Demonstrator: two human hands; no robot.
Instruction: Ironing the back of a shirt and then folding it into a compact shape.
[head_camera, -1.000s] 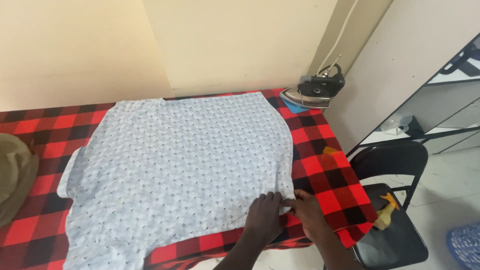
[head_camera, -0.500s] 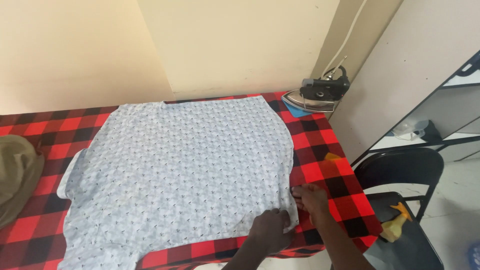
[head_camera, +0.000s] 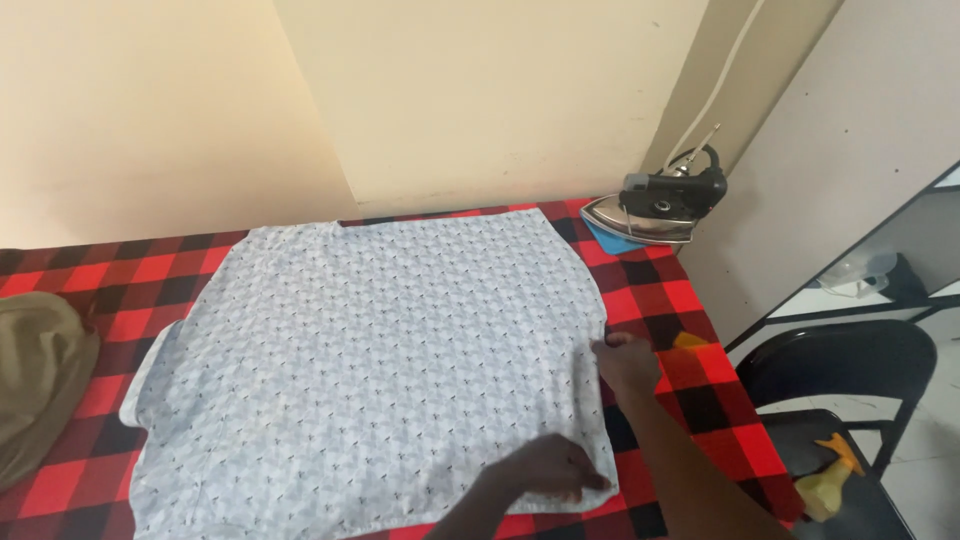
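A pale blue patterned shirt (head_camera: 370, 360) lies spread flat on a table under a red and black checked cloth (head_camera: 700, 400). My left hand (head_camera: 548, 468) rests palm down on the shirt's near right corner, fingers together. Farther up the same right edge, my right hand (head_camera: 626, 357) pinches the hem of the shirt. Both forearms come in from the bottom right.
A steel iron (head_camera: 655, 212) with a black handle sits on a blue pad at the table's far right corner, its cord running up the wall. An olive cloth (head_camera: 35, 385) lies at the left edge. A black folding chair (head_camera: 835, 370) holding a yellow spray bottle (head_camera: 830, 480) stands to the right.
My right hand has slid up the shirt's right edge, away from me, while my left hand stayed at the near corner. The camera has tilted, so the table sits higher in view.
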